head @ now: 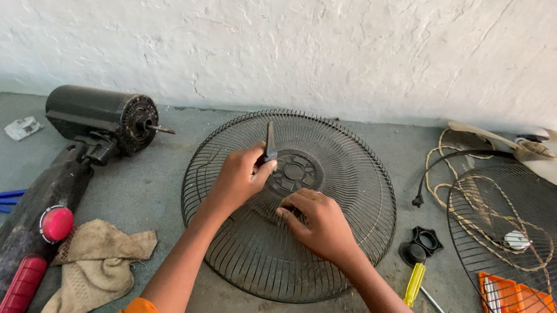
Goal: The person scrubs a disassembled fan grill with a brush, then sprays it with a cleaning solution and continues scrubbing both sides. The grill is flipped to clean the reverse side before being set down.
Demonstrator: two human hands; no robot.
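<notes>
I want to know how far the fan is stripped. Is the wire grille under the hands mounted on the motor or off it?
Off it. The wire grille lies flat on the grey surface, while the black motor lies apart to its left, shaft bare.

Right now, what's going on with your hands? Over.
Left hand grips dark tool. Right hand presses fan grille. Rag and screwdriver off to the sides.

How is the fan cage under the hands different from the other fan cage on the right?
The middle fan cage lies whole in view, bare inside, with the left hand and right hand on its hub. The right fan cage is cut off by the picture's edge and holds a coiled cord and an orange piece. Both are round, dark wire grilles.
</notes>
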